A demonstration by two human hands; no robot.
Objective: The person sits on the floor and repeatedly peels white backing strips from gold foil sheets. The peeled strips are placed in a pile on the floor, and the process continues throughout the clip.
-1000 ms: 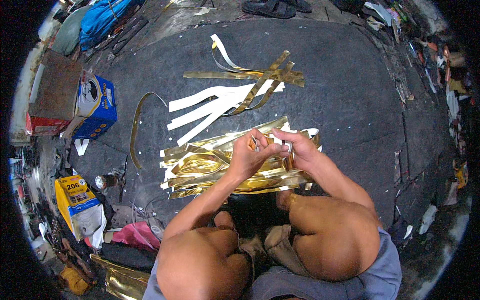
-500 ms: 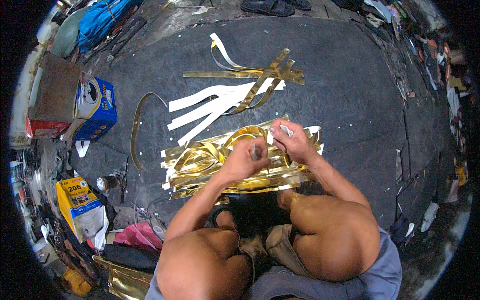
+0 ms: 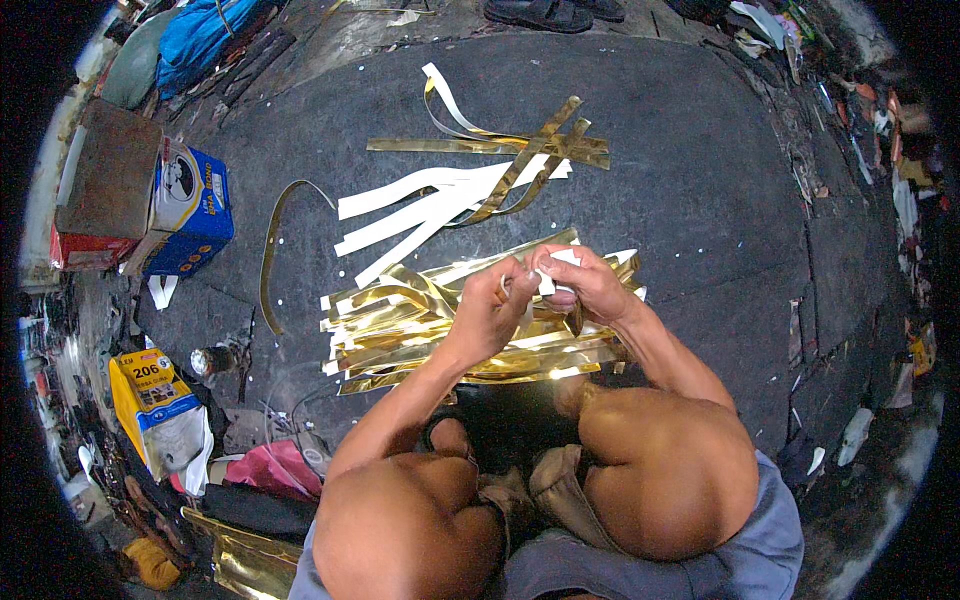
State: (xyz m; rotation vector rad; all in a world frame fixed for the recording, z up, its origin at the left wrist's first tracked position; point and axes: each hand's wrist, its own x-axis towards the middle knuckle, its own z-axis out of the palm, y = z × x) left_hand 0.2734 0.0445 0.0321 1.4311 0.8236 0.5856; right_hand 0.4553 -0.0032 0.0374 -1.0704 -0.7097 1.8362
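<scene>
Currently, the work appeared to be partway through. A folded white strip (image 3: 565, 257) was between the two hands, above the far edge of a bundle of gold strips (image 3: 400, 335) that lay across the dark mat (image 3: 690, 200) in front of the knees. The bundle (loosely overlapped, with several looped ends) was, in judgement, material awaiting handling. Beyond it lay a fanned group of white strips (image 3: 395, 240), with crossed gold strips (image 3: 520, 185) over its right end. Whether these two groups were finished or merely set aside could not be determined. A single curved strip (image 3: 266, 270) rested apart at the left. The piece in hand was judged incomplete, since both hands were engaged at it.

Grip condition was as follows. The right hand (image 3: 594, 285) was closed, with the white strip pinched between thumb and fingers and partly enclosed by them. The left hand (image 3: 486, 310) was curled, its thumb and index finger nearly together just beside the strip; whether it pinched the strip's edge, or enclosed some small item, could not be established from this view.
</scene>
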